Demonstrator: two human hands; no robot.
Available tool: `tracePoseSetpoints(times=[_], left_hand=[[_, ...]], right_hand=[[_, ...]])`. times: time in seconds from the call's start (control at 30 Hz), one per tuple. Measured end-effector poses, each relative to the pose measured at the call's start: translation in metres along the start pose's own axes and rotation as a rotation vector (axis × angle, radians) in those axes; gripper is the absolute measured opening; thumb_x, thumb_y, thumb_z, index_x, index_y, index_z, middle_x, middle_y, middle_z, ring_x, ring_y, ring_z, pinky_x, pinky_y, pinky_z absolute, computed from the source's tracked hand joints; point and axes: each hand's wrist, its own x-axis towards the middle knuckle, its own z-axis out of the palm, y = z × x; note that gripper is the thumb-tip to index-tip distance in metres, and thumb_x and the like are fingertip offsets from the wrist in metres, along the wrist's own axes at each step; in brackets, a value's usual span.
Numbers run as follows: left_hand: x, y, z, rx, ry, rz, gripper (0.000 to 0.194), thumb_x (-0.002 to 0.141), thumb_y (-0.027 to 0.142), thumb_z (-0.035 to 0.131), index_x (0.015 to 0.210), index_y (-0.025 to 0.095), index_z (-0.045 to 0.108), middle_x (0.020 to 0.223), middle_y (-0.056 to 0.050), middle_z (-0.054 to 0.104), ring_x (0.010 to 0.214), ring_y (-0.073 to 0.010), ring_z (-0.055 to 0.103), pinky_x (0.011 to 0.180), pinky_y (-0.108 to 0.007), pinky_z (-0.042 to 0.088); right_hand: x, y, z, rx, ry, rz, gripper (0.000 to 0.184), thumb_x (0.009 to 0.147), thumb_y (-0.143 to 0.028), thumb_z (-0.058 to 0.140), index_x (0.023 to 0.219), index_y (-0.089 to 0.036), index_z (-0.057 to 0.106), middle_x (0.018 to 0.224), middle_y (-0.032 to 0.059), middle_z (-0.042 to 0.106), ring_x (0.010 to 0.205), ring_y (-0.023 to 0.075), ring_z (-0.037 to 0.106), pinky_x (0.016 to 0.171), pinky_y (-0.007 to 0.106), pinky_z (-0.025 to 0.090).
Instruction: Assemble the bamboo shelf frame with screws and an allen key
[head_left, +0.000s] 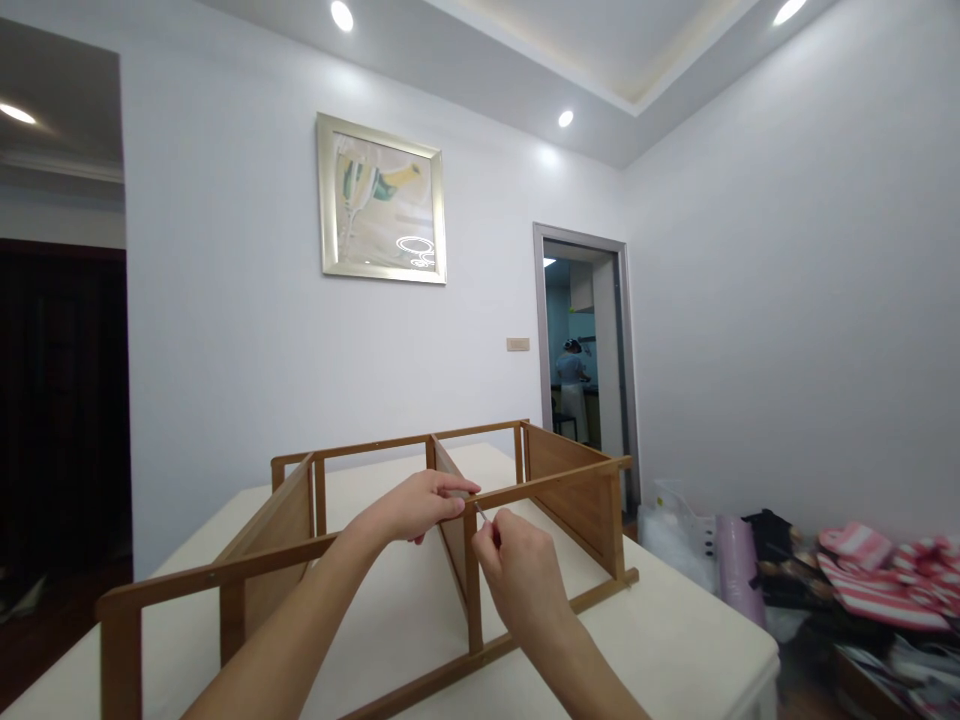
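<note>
A wooden shelf frame (pixel 570 490) lies on its side on a white table (pixel 675 630), with three upright panels joined by thin rails. My left hand (pixel 416 505) rests on the near top rail at the middle panel, fingers curled over the joint. My right hand (pixel 517 570) is just right of it, fingers pinched on a thin metal tool (pixel 481 510) whose tip meets the same joint.
Clothes, a pink-striped cloth (pixel 892 580) and a clear plastic bag (pixel 679 535) are piled at the right beside the table. A framed picture (pixel 381 200) hangs on the far wall. In the doorway (pixel 581 340) beyond, another person stands in a kitchen.
</note>
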Motion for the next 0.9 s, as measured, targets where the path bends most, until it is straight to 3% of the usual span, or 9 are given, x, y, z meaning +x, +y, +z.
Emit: tracePoseSetpoints(times=[0.23, 0.37, 0.57, 0.7, 0.77, 0.9], left_hand=[[0.0, 0.002, 0.003, 0.013, 0.022, -0.007, 0.053, 0.078, 0.033, 0.053, 0.129, 0.026, 0.065, 0.055, 0.008, 0.038, 0.041, -0.0092, 0.039, 0.041, -0.023, 0.039], [0.0, 0.011, 0.005, 0.052, 0.056, -0.017, 0.05, 0.079, 0.034, 0.054, 0.126, 0.026, 0.067, 0.059, 0.006, 0.046, 0.044, -0.0092, 0.041, 0.043, -0.024, 0.04], [0.007, 0.012, 0.012, 0.122, 0.095, 0.014, 0.048, 0.082, 0.036, 0.052, 0.126, 0.026, 0.067, 0.071, 0.0, 0.063, 0.047, -0.0109, 0.046, 0.047, -0.025, 0.042], [0.012, 0.01, 0.016, 0.287, 0.219, 0.097, 0.042, 0.086, 0.036, 0.048, 0.121, 0.032, 0.07, 0.098, -0.004, 0.075, 0.076, -0.02, 0.066, 0.07, -0.029, 0.049], [0.015, 0.01, 0.019, 0.328, 0.26, 0.096, 0.04, 0.087, 0.035, 0.047, 0.12, 0.035, 0.071, 0.104, -0.004, 0.076, 0.087, -0.0239, 0.068, 0.077, -0.033, 0.049], [0.016, 0.015, 0.025, 0.433, 0.343, 0.109, 0.038, 0.088, 0.035, 0.048, 0.117, 0.031, 0.072, 0.105, -0.007, 0.076, 0.095, -0.0277, 0.068, 0.083, -0.037, 0.048]], right_hand=[[0.0, 0.0, 0.001, -0.069, 0.001, -0.005, 0.028, 0.086, -0.017, 0.047, 0.059, -0.021, 0.044, 0.05, -0.0044, 0.044, 0.045, 0.0103, 0.037, 0.053, 0.028, 0.019], [0.001, 0.003, 0.0, -0.102, -0.001, -0.001, 0.027, 0.086, -0.017, 0.048, 0.06, -0.021, 0.045, 0.052, -0.0037, 0.045, 0.047, 0.0107, 0.037, 0.053, 0.028, 0.018], [0.008, 0.01, -0.01, -0.081, -0.116, 0.079, 0.031, 0.085, -0.016, 0.048, 0.056, -0.021, 0.038, 0.049, -0.0059, 0.038, 0.045, 0.0097, 0.031, 0.052, 0.028, 0.016], [0.005, 0.012, -0.024, -0.031, -0.049, 0.016, 0.032, 0.084, -0.018, 0.047, 0.056, -0.022, 0.033, 0.048, -0.0064, 0.034, 0.044, 0.0096, 0.029, 0.05, 0.028, 0.017], [0.004, 0.014, -0.03, 0.035, -0.005, -0.006, 0.033, 0.087, -0.022, 0.046, 0.056, -0.023, 0.033, 0.049, -0.0062, 0.034, 0.045, 0.0097, 0.031, 0.05, 0.027, 0.02], [0.001, 0.018, -0.029, 0.204, -0.058, 0.006, 0.037, 0.092, -0.027, 0.044, 0.057, -0.022, 0.036, 0.051, -0.0054, 0.038, 0.046, 0.0095, 0.035, 0.049, 0.025, 0.024]])
